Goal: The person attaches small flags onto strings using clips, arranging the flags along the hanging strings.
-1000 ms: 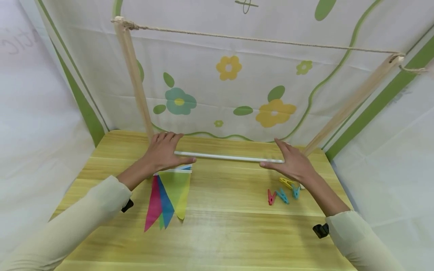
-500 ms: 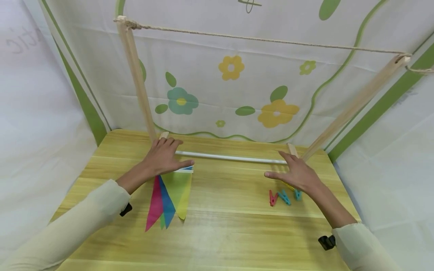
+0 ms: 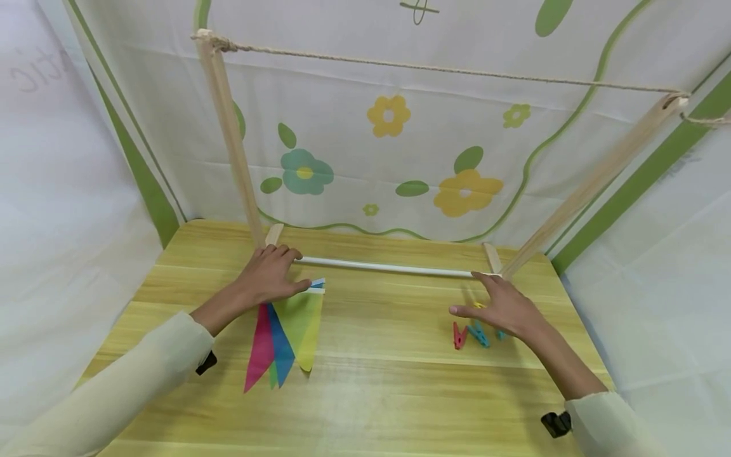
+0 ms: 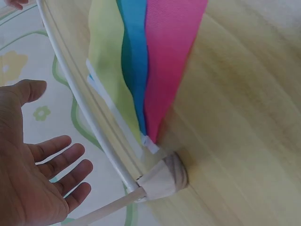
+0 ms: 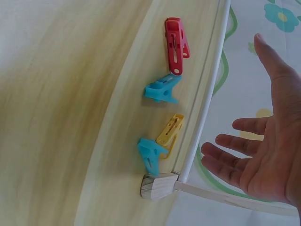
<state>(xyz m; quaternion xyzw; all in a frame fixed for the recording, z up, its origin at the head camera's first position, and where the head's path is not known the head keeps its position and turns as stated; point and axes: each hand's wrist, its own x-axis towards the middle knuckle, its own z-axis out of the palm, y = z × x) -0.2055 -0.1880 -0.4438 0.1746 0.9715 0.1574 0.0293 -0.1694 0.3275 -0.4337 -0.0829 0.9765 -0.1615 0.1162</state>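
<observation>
My left hand (image 3: 268, 276) hovers with spread fingers near the foot of the left wooden post, over the top of a bunch of pennant flags (image 3: 294, 336) in pink, blue, green and yellow. Its palm and relaxed fingers show in the left wrist view, holding nothing. My right hand (image 3: 505, 304) is at the right post's foot, thumb stretched out, above the clothespins. In the right wrist view lie a red clothespin (image 5: 174, 47), a yellow clothespin (image 5: 170, 132) and two blue ones. Between the hands runs a white rod (image 3: 382, 266), joining the posts low down.
A wooden left post (image 3: 231, 139) and right post (image 3: 594, 181) lean apart, with a twine (image 3: 422, 66) tied between their tops. Wooden feet, such as the right foot (image 3: 492, 257), rest on the wood-grain table (image 3: 371, 393). A flowered white cloth (image 3: 342, 114) hangs behind.
Both hands have come lower and nearer, away from the rod's ends, and the right one has shifted right. The posts' feet now show behind them. Flags and clothespins have stayed put.
</observation>
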